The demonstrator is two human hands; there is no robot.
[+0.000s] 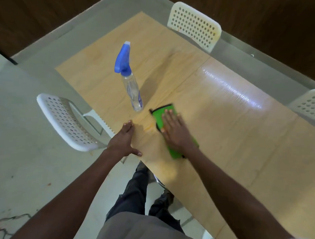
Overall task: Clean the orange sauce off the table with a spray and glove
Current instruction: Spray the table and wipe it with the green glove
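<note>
The right hand (175, 131) pressed flat on the green glove (159, 117) near the bench (243, 134) edge, beside faint orange sauce (148, 127), while the left hand (124, 140) rested open, spray bottle (131, 84) upright behind.

Both forearms are bare from the lower frame edge up to the wrists, with no sleeve, watch, ring or band showing on either the left hand (122, 141) or the right hand (175, 131). At six o'clock in the view a grey top (139, 229) covers the torso, plain and without print, its hem falling loose over the hips. Just above it, toward twelve o'clock, dark trousers (136, 193) run down both legs in creased fabric to dark shoes (141, 165), whose detail is too blurred to make out.
</note>
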